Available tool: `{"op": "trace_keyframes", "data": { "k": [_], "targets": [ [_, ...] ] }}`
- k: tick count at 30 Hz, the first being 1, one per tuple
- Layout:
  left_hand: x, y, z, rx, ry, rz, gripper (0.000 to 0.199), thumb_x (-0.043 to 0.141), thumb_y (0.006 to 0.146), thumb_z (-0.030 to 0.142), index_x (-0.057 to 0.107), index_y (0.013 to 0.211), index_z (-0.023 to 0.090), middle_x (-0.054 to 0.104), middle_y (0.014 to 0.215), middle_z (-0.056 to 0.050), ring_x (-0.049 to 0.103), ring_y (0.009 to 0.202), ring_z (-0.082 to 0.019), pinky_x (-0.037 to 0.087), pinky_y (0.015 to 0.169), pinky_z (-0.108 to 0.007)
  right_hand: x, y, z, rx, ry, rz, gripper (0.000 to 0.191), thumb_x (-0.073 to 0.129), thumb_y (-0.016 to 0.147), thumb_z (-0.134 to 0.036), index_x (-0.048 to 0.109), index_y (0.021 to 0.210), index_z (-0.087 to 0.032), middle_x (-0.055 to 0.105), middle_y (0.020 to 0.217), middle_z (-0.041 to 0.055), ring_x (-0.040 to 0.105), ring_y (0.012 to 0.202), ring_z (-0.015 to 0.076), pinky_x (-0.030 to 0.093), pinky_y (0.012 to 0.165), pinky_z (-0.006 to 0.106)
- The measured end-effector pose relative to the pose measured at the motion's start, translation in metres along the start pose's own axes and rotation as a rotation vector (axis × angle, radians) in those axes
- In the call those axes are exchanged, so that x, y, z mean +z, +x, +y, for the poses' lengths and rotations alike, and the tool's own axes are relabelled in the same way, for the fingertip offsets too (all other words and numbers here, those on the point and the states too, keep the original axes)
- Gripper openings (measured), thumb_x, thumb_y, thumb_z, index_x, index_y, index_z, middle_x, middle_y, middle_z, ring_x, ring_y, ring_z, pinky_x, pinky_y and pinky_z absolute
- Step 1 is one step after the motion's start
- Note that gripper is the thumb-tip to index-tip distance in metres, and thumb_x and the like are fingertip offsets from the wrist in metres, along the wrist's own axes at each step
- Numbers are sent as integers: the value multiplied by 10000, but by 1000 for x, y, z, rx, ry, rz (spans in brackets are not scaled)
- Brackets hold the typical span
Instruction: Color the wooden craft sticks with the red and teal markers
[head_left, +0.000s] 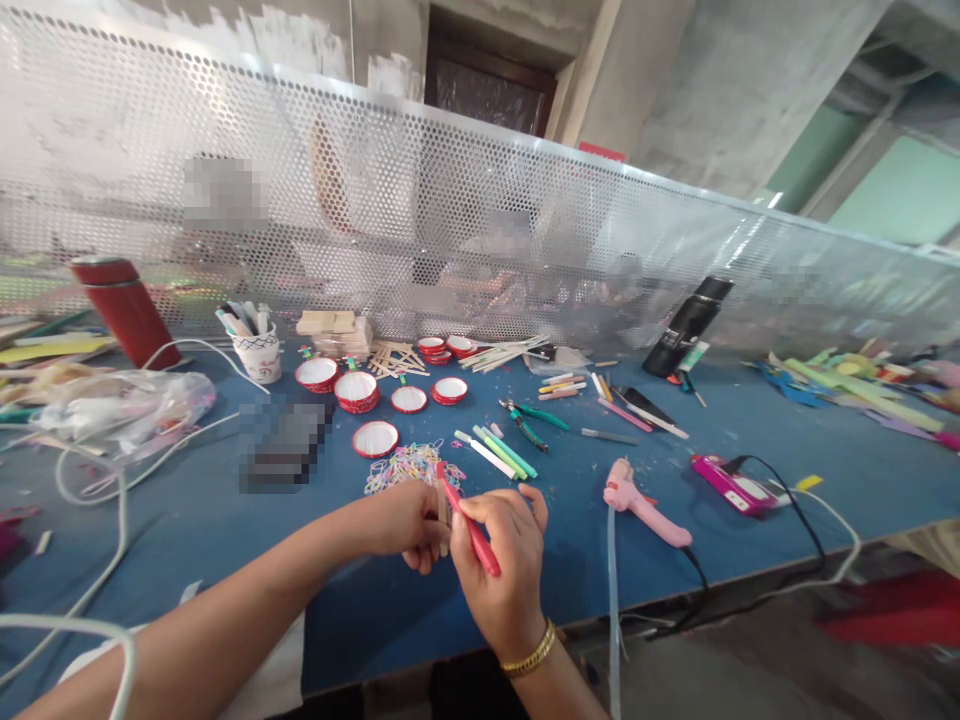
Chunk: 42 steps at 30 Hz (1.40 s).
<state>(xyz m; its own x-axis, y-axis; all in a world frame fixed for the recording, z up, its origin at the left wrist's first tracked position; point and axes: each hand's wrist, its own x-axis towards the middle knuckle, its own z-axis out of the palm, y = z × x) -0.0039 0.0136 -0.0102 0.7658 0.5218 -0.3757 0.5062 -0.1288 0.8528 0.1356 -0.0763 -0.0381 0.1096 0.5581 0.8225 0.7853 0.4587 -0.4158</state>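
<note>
Near the front of the blue table, my left hand [409, 525] is closed on a thin wooden craft stick [443, 518] held upright. My right hand [504, 560] grips a red marker [480, 545], its tip by the upper end of the stick. A gold bracelet circles my right wrist. Just beyond my hands lies a pile of colourful small rubber bands [409, 468]. Several markers [499, 452], white and green, rest right of the pile. A red-rimmed round lid [375, 438] sits behind the rubber bands.
A pink glue gun [645, 508] lies at right, beside a magenta box [735, 485] with cables. Green-handled pliers [534, 424] are mid-table. Further back stand a red bottle [126, 312], a cup of pens [256, 352] and a black bottle [686, 330]. A perforated metal screen [390, 220] bounds the table.
</note>
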Motion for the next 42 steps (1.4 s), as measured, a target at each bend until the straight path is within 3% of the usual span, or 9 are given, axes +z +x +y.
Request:
{"op": "trace_keyframes", "data": {
  "k": [42],
  "targets": [
    [1,0,1,1,10,4,136,502,711,176,609,631,151,602,528,7,604,485,-108,493,502,-193,-1,0,-2,-17,-18,6,55,574,873,-175,593,865,-227,658,755,-32,618,780,142,287,1029,418]
  ]
}}
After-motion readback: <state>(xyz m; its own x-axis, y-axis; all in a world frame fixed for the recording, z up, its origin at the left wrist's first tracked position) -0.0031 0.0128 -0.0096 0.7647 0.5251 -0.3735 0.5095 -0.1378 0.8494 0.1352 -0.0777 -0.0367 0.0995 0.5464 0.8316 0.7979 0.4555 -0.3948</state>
